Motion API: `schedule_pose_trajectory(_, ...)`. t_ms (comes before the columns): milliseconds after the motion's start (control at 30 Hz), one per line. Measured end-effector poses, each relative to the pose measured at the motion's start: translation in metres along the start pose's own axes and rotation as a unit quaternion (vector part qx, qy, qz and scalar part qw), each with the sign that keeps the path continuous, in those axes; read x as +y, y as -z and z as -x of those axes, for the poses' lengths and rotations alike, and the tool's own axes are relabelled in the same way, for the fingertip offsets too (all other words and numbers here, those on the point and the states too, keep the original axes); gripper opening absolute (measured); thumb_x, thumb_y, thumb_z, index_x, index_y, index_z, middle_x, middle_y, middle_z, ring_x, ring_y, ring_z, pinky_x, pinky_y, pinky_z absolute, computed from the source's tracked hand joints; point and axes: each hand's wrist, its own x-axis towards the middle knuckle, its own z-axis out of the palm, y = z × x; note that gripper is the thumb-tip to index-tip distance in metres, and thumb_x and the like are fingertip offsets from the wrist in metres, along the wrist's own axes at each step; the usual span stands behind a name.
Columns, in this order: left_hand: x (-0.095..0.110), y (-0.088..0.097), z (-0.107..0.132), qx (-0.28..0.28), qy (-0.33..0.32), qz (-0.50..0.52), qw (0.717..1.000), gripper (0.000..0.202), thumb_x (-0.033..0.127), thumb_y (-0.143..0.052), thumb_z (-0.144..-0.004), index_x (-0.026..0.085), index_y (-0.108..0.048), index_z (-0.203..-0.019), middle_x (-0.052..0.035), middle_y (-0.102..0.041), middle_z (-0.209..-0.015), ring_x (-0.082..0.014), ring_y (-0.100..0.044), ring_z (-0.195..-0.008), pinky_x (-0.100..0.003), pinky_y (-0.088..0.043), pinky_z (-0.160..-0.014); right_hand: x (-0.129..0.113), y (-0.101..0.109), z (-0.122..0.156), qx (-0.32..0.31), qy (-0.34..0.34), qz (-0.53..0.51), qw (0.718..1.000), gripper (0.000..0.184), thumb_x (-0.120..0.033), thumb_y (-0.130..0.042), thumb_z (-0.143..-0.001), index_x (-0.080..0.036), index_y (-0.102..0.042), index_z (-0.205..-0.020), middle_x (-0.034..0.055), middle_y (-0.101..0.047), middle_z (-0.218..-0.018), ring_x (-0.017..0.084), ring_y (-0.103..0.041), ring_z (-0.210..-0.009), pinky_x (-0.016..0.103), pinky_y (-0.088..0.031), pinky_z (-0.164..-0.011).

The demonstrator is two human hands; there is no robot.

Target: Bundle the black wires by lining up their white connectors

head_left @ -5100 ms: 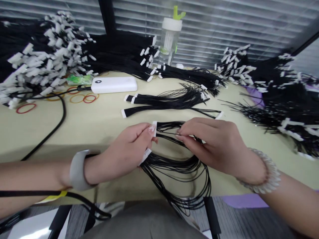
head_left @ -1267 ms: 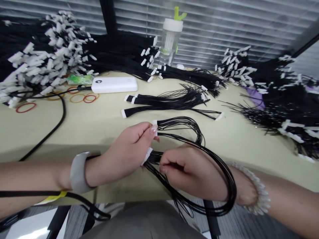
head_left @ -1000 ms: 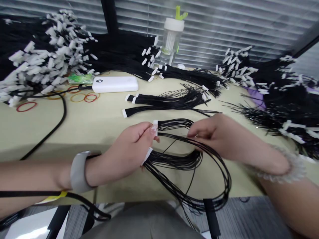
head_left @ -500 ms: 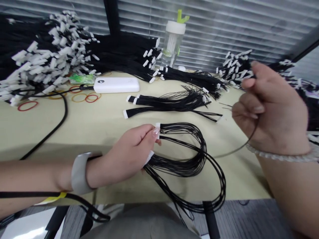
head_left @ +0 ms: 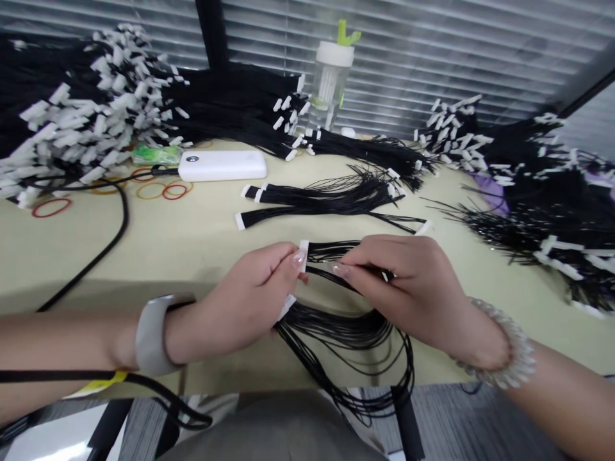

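My left hand (head_left: 240,304) is closed on two white connectors (head_left: 303,248) of a looped black wire harness (head_left: 355,333), one pinched at the fingertips, the other lower by the palm. My right hand (head_left: 408,291) lies on the harness just right of the upper connector, its fingers pinched on the thin black wires. The loop of wires hangs over the front edge of the beige table (head_left: 192,250). A grey band is on my left wrist and a bead bracelet on my right.
Finished harnesses (head_left: 327,195) lie flat behind my hands. Big heaps of black wires with white connectors (head_left: 81,121) crowd the back left and right (head_left: 542,192). A white power bank (head_left: 221,165), rubber bands (head_left: 163,189), a water bottle (head_left: 329,80) and a black cable (head_left: 115,224) are also on the table.
My right hand, raised high at the right with a single wire half a second ago, has come back down onto the harness by the upper connector. My left hand kept its hold.
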Motion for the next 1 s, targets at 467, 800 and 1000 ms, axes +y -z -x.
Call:
schedule_pose_trajectory(467,0.0,-0.001,0.001,-0.026,-0.024,-0.012,0.999,0.028,0.031,-0.03,-0.087,0.018,-0.04,-0.064,0.0058,-0.038,-0.055,-0.0085,-0.034,-0.049,-0.02,-0.03,-0.049,0.001,-0.009,-0.001,0.001,0.009,-0.019,1.0,0.015,-0.017,-0.046,-0.081,-0.015,-0.059,-0.074,-0.0039,-0.056,-0.065,0.001,-0.046,-0.059,0.014,-0.032,-0.057)
schedule_pose_trajectory(800,0.0,-0.001,-0.001,-0.037,-0.044,-0.029,0.998,0.029,0.03,-0.03,-0.088,0.018,-0.038,-0.063,0.0061,-0.038,-0.056,-0.0075,-0.034,-0.051,-0.02,-0.031,-0.051,0.002,-0.012,0.0,-0.004,0.031,-0.006,0.999,0.014,-0.017,-0.048,-0.08,-0.015,-0.061,-0.075,-0.0034,-0.057,-0.066,0.001,-0.047,-0.059,0.013,-0.034,-0.057)
schedule_pose_trajectory(1000,-0.001,-0.001,0.0,-0.045,-0.064,-0.052,0.996,0.03,0.028,-0.031,-0.087,0.017,-0.037,-0.06,0.006,-0.038,-0.054,-0.0073,-0.034,-0.049,-0.02,-0.029,-0.048,0.002,-0.015,0.002,0.011,0.04,0.007,0.999,0.014,-0.02,-0.049,-0.08,-0.016,-0.062,-0.075,-0.0031,-0.057,-0.064,0.002,-0.047,-0.057,0.015,-0.033,-0.054)
